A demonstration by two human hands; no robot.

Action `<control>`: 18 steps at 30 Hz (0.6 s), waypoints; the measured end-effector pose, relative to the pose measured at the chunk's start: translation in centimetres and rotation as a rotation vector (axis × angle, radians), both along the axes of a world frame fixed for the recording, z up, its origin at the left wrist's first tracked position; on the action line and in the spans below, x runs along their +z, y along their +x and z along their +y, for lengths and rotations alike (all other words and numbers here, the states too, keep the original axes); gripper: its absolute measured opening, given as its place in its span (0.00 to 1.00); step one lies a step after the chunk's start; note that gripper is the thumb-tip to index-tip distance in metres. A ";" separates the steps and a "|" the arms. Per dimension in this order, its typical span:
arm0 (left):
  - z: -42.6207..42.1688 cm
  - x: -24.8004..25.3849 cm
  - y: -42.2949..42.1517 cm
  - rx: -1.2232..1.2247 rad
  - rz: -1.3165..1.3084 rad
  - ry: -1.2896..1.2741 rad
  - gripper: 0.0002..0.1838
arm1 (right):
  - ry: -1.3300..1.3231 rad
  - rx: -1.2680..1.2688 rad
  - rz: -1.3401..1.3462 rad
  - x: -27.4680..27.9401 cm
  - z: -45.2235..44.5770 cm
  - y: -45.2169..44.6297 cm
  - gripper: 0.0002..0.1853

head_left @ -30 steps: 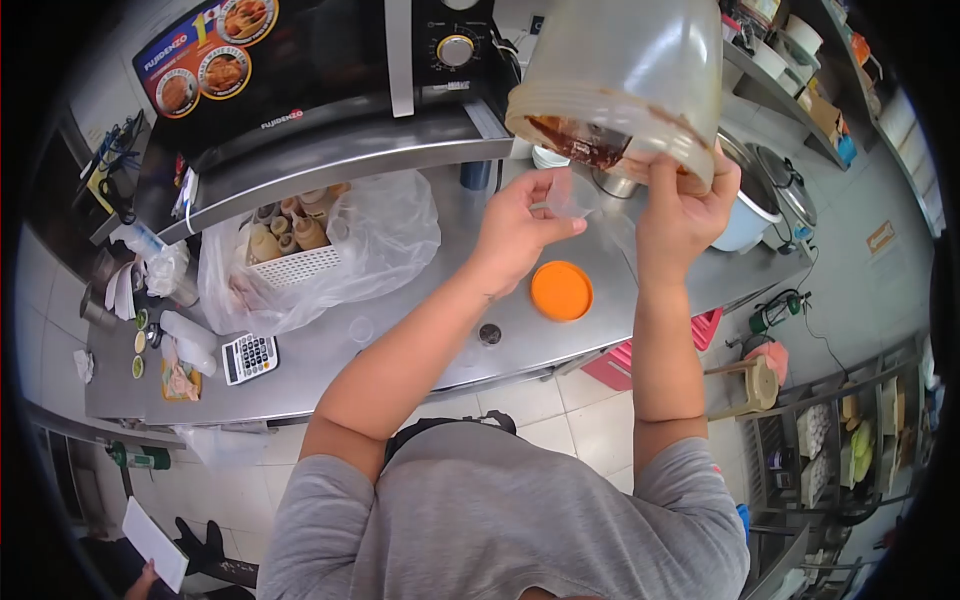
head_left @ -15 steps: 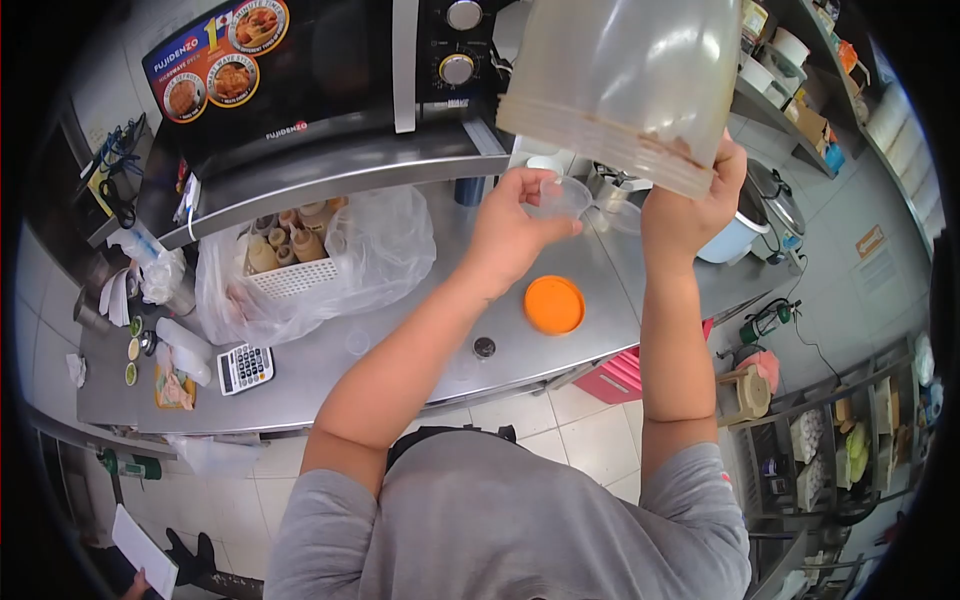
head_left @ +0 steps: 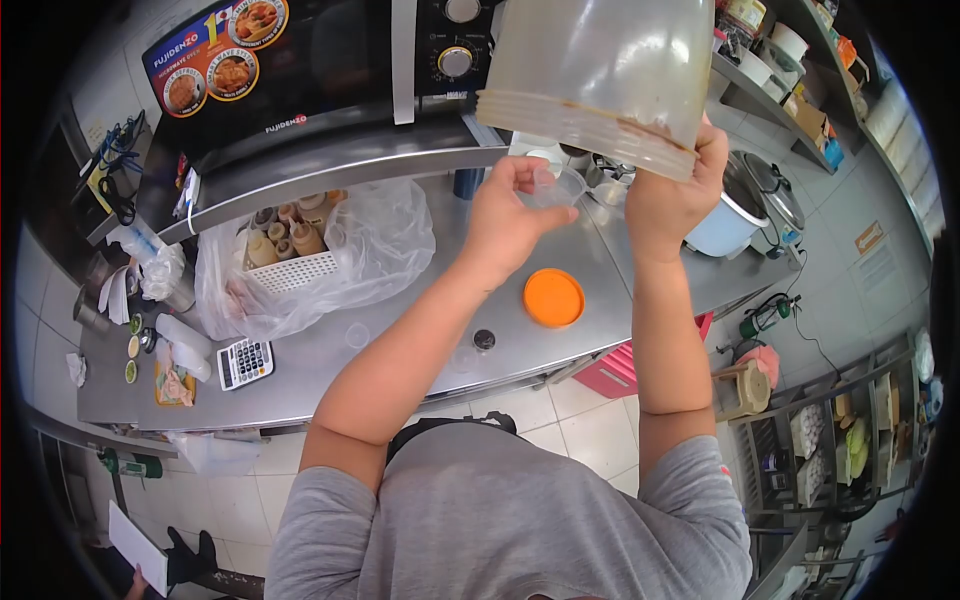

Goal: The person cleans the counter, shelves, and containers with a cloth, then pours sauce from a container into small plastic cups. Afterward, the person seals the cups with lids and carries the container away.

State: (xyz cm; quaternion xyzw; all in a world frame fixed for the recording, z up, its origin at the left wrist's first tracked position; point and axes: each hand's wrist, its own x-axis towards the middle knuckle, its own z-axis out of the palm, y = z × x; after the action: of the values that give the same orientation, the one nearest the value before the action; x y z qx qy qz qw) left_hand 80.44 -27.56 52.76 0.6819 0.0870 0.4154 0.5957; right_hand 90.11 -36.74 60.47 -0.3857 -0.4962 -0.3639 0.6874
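Note:
My left hand (head_left: 512, 218) pinches a small clear plastic cup (head_left: 562, 186) between thumb and fingers. Gripped near its rim by my right hand (head_left: 676, 200), a large translucent plastic container (head_left: 610, 75) is tipped with its mouth downward, just above the cup. Brown residue clings to the inside of the container near that rim. On the steel counter below the hands lies an orange round lid (head_left: 553, 297). A small dark-topped shaker (head_left: 484, 340) stands closer to my body, and a clear round lid or cup (head_left: 357, 335) lies left of my left forearm.
A microwave oven (head_left: 300, 80) sits on a raised shelf. Beneath it, a white basket (head_left: 292, 273) of squeeze bottles stands in a plastic bag (head_left: 385, 235). A calculator (head_left: 245, 363) lies on the counter (head_left: 300, 400). At right is a rice cooker (head_left: 728, 225). Someone holds white paper (head_left: 138, 548) at lower left.
My right hand and the large container have shifted left and slightly up. The left hand with the small cup has moved a little the same way.

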 end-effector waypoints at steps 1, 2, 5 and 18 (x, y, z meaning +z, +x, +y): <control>0.0 -0.1 0.0 0.004 -0.003 0.008 0.30 | -0.020 -0.012 0.009 0.0 -0.1 -0.2 0.09; 0.1 -0.1 -0.1 0.009 -0.005 0.016 0.30 | -0.041 -0.024 0.017 -0.1 -0.2 -0.4 0.09; 0.2 -0.5 0.1 0.006 -0.007 -0.018 0.30 | -0.111 0.008 0.078 0.1 -0.6 -1.4 0.11; 0.0 -0.6 -0.9 -0.002 0.077 0.000 0.29 | -0.095 -0.051 -0.030 -3.1 -0.4 -0.1 0.15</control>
State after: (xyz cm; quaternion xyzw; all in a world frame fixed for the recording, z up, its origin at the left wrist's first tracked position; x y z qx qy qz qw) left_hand 79.52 -27.60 52.19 0.6974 0.1093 0.3884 0.5923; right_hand 90.02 -37.14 57.38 -0.4250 -0.5131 -0.3629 0.6514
